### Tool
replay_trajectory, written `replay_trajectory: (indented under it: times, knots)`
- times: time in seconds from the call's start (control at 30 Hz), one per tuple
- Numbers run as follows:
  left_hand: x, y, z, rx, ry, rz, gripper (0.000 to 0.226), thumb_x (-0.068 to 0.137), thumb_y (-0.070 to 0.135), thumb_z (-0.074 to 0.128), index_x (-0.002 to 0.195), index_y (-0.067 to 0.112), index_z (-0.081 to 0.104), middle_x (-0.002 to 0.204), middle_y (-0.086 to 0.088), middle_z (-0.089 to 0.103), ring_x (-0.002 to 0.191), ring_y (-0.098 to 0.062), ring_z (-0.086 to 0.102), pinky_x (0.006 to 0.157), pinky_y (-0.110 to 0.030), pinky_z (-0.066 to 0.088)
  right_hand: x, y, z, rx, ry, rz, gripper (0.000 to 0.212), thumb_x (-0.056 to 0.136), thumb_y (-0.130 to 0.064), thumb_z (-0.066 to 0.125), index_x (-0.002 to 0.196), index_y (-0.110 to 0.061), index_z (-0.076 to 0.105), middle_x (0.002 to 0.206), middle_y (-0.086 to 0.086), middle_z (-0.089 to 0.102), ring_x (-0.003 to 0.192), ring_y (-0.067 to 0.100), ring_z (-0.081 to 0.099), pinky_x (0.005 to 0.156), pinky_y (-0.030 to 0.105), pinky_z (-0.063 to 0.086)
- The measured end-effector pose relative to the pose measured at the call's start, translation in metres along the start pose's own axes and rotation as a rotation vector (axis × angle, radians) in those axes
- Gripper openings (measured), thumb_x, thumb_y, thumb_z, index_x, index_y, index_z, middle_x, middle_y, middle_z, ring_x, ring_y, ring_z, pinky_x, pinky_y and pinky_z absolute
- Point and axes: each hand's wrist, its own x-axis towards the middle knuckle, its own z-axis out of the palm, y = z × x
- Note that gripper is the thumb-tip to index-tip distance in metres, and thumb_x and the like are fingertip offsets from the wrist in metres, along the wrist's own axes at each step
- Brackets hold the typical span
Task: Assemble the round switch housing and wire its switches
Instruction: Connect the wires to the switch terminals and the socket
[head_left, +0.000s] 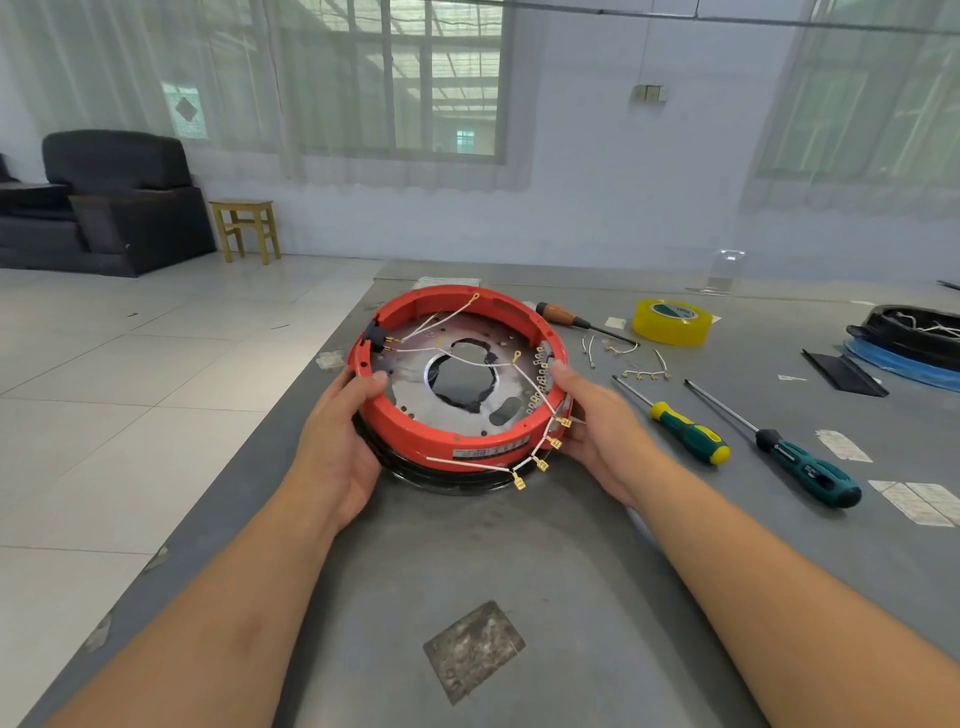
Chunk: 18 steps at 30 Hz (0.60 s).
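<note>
Both my forearms reach across the grey desk (519, 561). My left hand (340, 441) and right hand (597, 421) curl their fingers (563, 371) around opposite rims of the red round housing (457, 384), white wires (519, 457) dangling over its near right edge.

We hold the red housing (457, 379) near the tabletop's (571, 571) left edge, left hand (340, 441) and right hand (597, 421) gripping its rim. White wires (519, 395) trail over its near side. Toward the right edge: three screwdrivers (685, 431), yellow tape (671, 321).
</note>
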Motion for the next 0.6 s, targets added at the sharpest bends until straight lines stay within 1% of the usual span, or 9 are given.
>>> replay_trajectory:
  times: [0.1, 0.13, 0.23, 0.27, 0.33, 0.37, 0.47, 0.53, 0.6]
  knots:
    - [-0.003, 0.005, 0.003, -0.043, 0.031, 0.106, 0.057, 0.098, 0.027, 0.069, 0.149, 0.010, 0.053, 0.125, -0.007, 0.074, 0.107, -0.022, 0.073, 0.101, -0.044, 0.058, -0.002, -0.001, 0.002, 0.064, 0.027, 0.077, 0.025, 0.091, -0.039, 0.072, 0.098, -0.018, 0.059, 0.080, 0.006, 0.074, 0.074, 0.022, 0.074, 0.081, 0.042, 0.063]
    - [-0.004, 0.005, 0.004, -0.072, 0.041, 0.115, 0.061, 0.096, 0.031, 0.070, 0.149, 0.010, 0.051, 0.125, -0.006, 0.074, 0.110, -0.021, 0.071, 0.099, -0.042, 0.059, -0.003, 0.000, 0.004, 0.095, 0.042, 0.087, 0.023, 0.091, -0.038, 0.071, 0.096, -0.019, 0.059, 0.077, 0.005, 0.074, 0.071, 0.020, 0.073, 0.079, 0.040, 0.063]
    - [-0.011, 0.002, 0.009, -0.112, 0.046, 0.049, 0.079, 0.087, 0.046, 0.072, 0.152, 0.010, 0.047, 0.141, -0.013, 0.066, 0.122, -0.024, 0.067, 0.106, -0.045, 0.056, -0.006, 0.003, 0.013, 0.234, 0.061, 0.094, 0.022, 0.092, -0.036, 0.069, 0.100, -0.016, 0.064, 0.082, 0.005, 0.077, 0.072, 0.019, 0.075, 0.071, 0.036, 0.063]
    - [-0.014, 0.000, 0.013, -0.092, 0.029, 0.016, 0.082, 0.085, 0.051, 0.071, 0.152, 0.010, 0.048, 0.142, -0.013, 0.065, 0.121, -0.023, 0.067, 0.103, -0.045, 0.058, -0.007, 0.003, 0.018, 0.280, 0.065, 0.088, 0.025, 0.092, -0.035, 0.068, 0.106, -0.015, 0.066, 0.089, 0.006, 0.079, 0.077, 0.020, 0.077, 0.072, 0.037, 0.063]
    - [-0.019, -0.006, 0.021, -0.059, -0.024, -0.046, 0.081, 0.082, 0.056, 0.070, 0.149, 0.014, 0.054, 0.135, -0.006, 0.069, 0.120, -0.020, 0.068, 0.088, -0.042, 0.063, -0.009, 0.006, 0.028, 0.337, 0.082, 0.062, 0.030, 0.094, -0.034, 0.066, 0.116, -0.014, 0.067, 0.100, 0.009, 0.079, 0.087, 0.023, 0.077, 0.074, 0.039, 0.064]
    - [-0.021, -0.010, 0.024, -0.052, -0.053, -0.075, 0.078, 0.082, 0.056, 0.071, 0.147, 0.016, 0.055, 0.136, -0.004, 0.070, 0.123, -0.021, 0.068, 0.085, -0.043, 0.064, -0.009, 0.009, 0.034, 0.352, 0.092, 0.043, 0.032, 0.095, -0.033, 0.065, 0.120, -0.012, 0.066, 0.104, 0.011, 0.079, 0.092, 0.025, 0.077, 0.078, 0.041, 0.064]
    - [-0.023, -0.021, 0.030, -0.023, -0.086, -0.150, 0.071, 0.081, 0.049, 0.076, 0.145, 0.022, 0.057, 0.136, -0.004, 0.071, 0.124, -0.027, 0.069, 0.091, -0.048, 0.062, -0.009, 0.020, 0.045, 0.372, 0.087, -0.009, 0.036, 0.100, -0.029, 0.059, 0.131, -0.009, 0.058, 0.117, 0.015, 0.074, 0.109, 0.029, 0.072, 0.097, 0.047, 0.058]
    - [-0.022, -0.026, 0.029, 0.009, -0.082, -0.173, 0.074, 0.078, 0.042, 0.080, 0.145, 0.025, 0.055, 0.134, -0.005, 0.072, 0.116, -0.030, 0.072, 0.089, -0.049, 0.063, -0.008, 0.024, 0.047, 0.365, 0.046, -0.055, 0.031, 0.101, -0.024, 0.057, 0.130, -0.012, 0.056, 0.116, 0.011, 0.075, 0.107, 0.025, 0.072, 0.099, 0.043, 0.056]
    - [-0.017, -0.029, 0.025, 0.005, -0.050, -0.152, 0.069, 0.083, 0.030, 0.082, 0.144, 0.024, 0.051, 0.129, -0.008, 0.074, 0.110, -0.034, 0.075, 0.091, -0.054, 0.062, -0.007, 0.026, 0.047, 0.320, 0.004, -0.066, 0.021, 0.100, -0.022, 0.057, 0.121, -0.016, 0.057, 0.101, 0.004, 0.076, 0.096, 0.020, 0.072, 0.094, 0.038, 0.056]
